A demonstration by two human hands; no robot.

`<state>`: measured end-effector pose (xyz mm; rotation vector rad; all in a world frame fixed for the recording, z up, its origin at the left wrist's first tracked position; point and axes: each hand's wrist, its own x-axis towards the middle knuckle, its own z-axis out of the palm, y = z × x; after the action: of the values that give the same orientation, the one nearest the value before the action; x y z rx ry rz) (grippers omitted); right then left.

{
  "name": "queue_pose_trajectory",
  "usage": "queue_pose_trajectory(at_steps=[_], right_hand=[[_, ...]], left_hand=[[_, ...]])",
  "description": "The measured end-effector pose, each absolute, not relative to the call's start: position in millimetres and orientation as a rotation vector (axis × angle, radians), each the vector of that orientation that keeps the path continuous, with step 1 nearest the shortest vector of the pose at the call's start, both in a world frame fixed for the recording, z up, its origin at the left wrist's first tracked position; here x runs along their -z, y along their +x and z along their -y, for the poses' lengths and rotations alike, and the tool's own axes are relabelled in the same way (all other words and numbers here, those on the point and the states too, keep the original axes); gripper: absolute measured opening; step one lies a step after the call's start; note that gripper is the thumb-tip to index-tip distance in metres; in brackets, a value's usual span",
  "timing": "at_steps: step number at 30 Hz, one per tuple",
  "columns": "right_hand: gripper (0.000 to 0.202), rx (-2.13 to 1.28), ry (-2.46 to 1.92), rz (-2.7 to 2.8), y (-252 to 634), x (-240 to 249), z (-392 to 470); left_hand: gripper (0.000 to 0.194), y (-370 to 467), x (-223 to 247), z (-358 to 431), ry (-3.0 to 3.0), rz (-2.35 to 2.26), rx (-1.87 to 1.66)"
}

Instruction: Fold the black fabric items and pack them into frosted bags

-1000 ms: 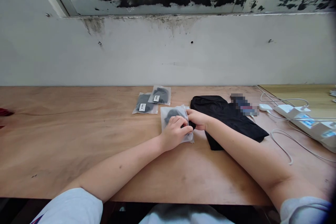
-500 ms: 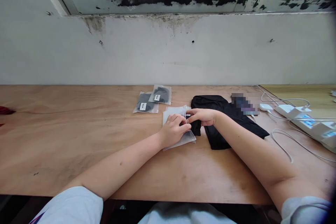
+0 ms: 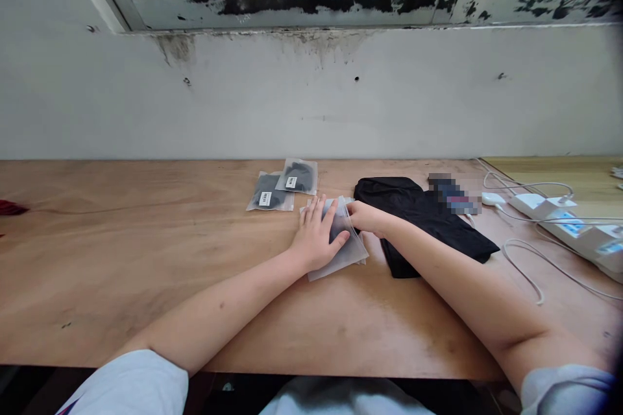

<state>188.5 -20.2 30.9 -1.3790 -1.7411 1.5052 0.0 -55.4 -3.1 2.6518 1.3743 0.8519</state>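
Observation:
My left hand (image 3: 316,237) lies flat with fingers spread on a frosted plastic bag (image 3: 353,253), pressing it to the table. More bag edges show beneath it, so it seems to lie on a stack. A dark folded cloth (image 3: 337,225) shows through the frosted plastic between my left thumb and fingers. At the bag's right-hand opening is my right hand (image 3: 366,216), its fingertips reaching inside and hidden; whether they grip the cloth cannot be seen. Just right of it spreads a larger black cloth (image 3: 396,191), partly under my right forearm.
Two filled frosted bags (image 3: 269,189) with white labels overlap behind my left hand. A blurred-out phone (image 3: 452,194) lies on the black cloth's far side. White cables (image 3: 523,246) and a power strip (image 3: 569,220) occupy the right. Something red (image 3: 12,207) sits at the far left.
My left hand has flattened and spread out over the bag. My right hand has gone further into the opening, and the small folded black cloth has moved left into the bag.

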Motion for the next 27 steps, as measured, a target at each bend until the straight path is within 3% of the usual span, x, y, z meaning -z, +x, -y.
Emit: queue_pose_trajectory(at_steps=[5,12,22,27], right_hand=[[0.014,-1.353,-1.501,1.743,194.0,-26.7,14.2],[0.023,-1.987,-1.279,1.555,199.2,-23.1,15.7],[0.021,-2.216,-1.054,1.377,211.5,-19.3,8.6],[0.029,-2.361,-0.996,1.308,208.4,-18.1,13.0]], left_hand=[[0.075,-0.2,13.6,50.0,2.561,-1.407,-0.696],[0.078,1.5,10.3,49.6,2.505,-1.470,-0.638],[0.073,1.2,12.4,43.2,2.499,-1.510,-0.586],[0.069,1.8,-0.3,48.1,2.524,-1.518,-0.376]])
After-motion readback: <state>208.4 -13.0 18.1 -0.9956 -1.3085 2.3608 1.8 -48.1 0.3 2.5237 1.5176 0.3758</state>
